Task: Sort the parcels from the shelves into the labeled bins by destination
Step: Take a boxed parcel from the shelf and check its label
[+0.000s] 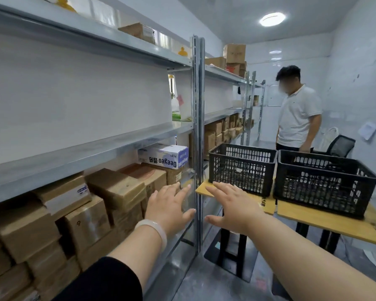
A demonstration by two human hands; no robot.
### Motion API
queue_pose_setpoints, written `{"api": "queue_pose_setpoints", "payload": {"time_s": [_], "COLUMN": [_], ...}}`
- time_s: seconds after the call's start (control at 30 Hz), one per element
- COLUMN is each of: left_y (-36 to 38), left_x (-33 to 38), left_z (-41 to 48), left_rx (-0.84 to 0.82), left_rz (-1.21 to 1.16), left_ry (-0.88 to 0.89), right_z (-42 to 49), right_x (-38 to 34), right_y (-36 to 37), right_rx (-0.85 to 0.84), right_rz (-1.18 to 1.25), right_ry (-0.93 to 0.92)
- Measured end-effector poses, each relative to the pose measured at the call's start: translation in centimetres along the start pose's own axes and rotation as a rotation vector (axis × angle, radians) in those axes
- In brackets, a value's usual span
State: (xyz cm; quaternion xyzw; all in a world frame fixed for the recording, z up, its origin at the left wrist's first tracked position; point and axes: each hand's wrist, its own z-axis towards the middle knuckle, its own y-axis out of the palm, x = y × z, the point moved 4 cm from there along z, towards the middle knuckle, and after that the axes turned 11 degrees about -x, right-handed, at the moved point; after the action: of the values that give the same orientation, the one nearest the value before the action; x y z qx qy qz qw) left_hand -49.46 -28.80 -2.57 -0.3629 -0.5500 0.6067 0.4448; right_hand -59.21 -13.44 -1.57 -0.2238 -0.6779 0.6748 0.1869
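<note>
In the narrow white-walled storeroom, a grey metal shelving unit (117,146) runs along the left side. To the right stands a light wooden table on black legs (313,220), its near corner just beside the unit's steel upright post (197,127). Two black perforated plastic crates (241,170) sit side by side on the table. Brown taped cardboard parcels (115,187) are stacked on the lower shelf, with a white and blue printed carton (163,156) on top of them near the post. A second person in a white polo shirt (297,114) stands beyond the crates.

The left hand (168,205), with a pale bangle (154,229) at the wrist, is extended in front of the parcels; its fingers (174,189) are straight, spread and hold nothing. The right hand (232,205) is extended over the table corner, fingers (217,190) likewise straight and empty. Contact with any surface cannot be determined.
</note>
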Motion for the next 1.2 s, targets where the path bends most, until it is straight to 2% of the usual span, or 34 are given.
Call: {"api": "queue_pose_setpoints", "payload": {"time_s": [0.2, 0.33, 0.77, 1.0, 1.1, 1.2], "left_y": [0.5, 1.4, 4.8, 5.8, 6.9, 7.3], "left_x": [1.7, 1.2, -8.0, -12.7, -13.8, -14.3], "left_z": [11.2, 16.5, 32.1, 38.5, 39.6, 40.3], "left_rx": [0.039, 0.046, 0.122, 0.168, 0.169, 0.169], "left_rz": [-0.047, -0.073, -0.156, -0.267, -0.385, -0.507], "left_ry": [-0.074, -0.122, -0.342, -0.471, -0.539, -0.602], "right_z": [9.2, 15.4, 36.6, 47.6, 51.2, 53.9], "right_x": [8.9, 12.4, 15.4, 14.7, 14.6, 14.4], "right_y": [-3.1, -3.1, -0.6, -1.8, -1.5, -1.0], "right_rx": [0.028, 0.04, -0.018, 0.009, -0.06, -0.161], "right_rz": [-0.009, 0.017, 0.134, 0.402, 0.646, 0.735], "right_ry": [-0.056, -0.091, -0.18, -0.183, -0.135, -0.156]}}
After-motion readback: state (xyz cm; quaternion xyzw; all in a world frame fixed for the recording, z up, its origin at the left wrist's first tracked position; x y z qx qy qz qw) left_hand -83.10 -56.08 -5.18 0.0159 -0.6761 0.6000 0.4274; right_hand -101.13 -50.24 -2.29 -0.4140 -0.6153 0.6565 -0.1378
